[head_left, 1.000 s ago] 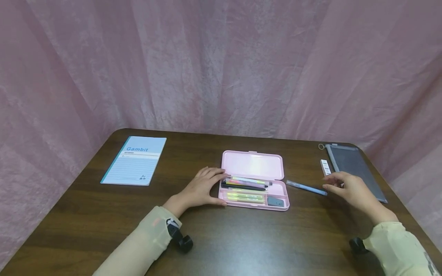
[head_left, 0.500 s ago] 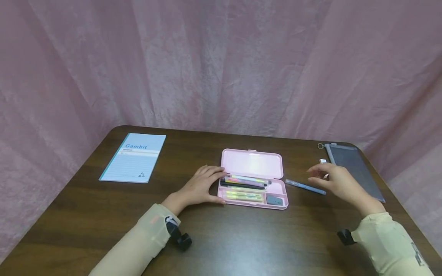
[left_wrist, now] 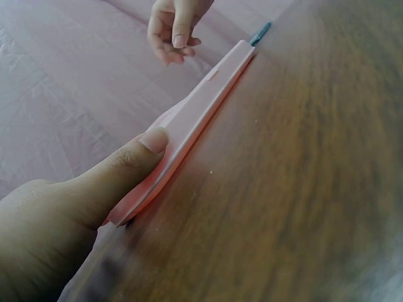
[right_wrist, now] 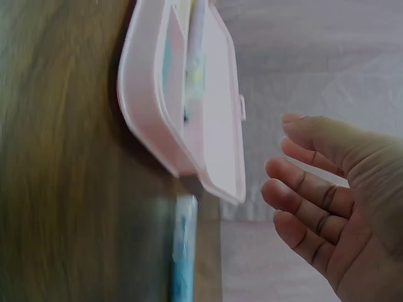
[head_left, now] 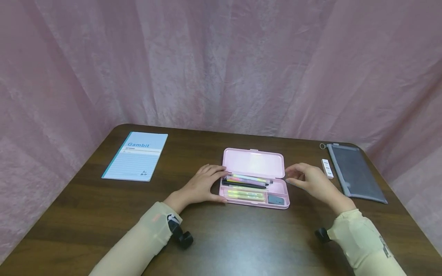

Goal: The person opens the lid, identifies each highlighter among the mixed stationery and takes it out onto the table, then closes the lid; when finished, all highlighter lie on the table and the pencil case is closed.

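Observation:
A pink pencil case lies with its lid back on the table. Pens and yellow sticks fill its long compartments, and a grey-blue block sits in the small one. My left hand holds the case's left end, thumb against the front wall. My right hand hovers beside the case's right end, fingers loosely bent and apart, holding nothing. Below it lies a blue pen with a clear cap, seen in the right wrist view; in the head view the hand hides most of it.
A light blue notebook lies at the left of the brown table. On the right are a small white printed block and a grey zip pouch with a ring. A pink curtain hangs behind.
My right hand has moved left from beside the white block and pouch to above the blue pen. That block is now uncovered. The left hand stays on the pencil case.

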`<state>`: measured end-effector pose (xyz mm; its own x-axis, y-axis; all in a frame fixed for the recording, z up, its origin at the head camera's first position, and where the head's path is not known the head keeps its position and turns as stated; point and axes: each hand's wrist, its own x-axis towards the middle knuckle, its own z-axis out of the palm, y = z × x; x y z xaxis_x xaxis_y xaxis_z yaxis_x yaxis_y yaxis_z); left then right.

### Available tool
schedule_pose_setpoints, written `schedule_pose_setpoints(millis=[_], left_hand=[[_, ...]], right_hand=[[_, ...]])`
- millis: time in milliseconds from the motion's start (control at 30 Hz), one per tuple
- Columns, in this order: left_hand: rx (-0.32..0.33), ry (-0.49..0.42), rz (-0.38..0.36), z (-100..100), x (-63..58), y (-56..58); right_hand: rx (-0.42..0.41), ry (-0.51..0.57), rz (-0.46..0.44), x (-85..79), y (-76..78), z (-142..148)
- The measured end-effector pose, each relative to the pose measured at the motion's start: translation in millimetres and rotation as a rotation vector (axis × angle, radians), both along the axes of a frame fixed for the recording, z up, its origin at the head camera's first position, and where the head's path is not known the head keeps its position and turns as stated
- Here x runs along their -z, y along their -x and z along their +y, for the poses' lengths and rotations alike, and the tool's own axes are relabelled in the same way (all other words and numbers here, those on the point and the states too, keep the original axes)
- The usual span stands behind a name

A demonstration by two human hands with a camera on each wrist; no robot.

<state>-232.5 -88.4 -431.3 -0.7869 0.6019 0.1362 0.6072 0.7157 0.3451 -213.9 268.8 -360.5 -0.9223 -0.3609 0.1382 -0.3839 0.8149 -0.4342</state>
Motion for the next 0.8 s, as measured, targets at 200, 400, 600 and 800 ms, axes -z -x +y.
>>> schedule_pose_setpoints(millis=[200, 400, 600, 800], left_hand=[[0.000, -0.006, -0.004, -0.2, -1.2, -0.1], [0.004, -0.002, 0.004, 0.0, -0.1, 0.2], [0.000, 0.001, 0.005, 0.4, 1.3, -0.2], [0.000, -0.002, 0.013, 0.0, 1.0, 0.1]], right_hand=[[-0.045, 0.013, -0.032, 11.0, 2.2, -22.8], [-0.078, 0.018, -0.052, 19.8, 2.2, -41.4], [-0.083, -0.003, -0.055, 25.1, 3.5, -53.4], [-0.089, -0.082, -0.041, 29.7, 5.3, -64.4]])
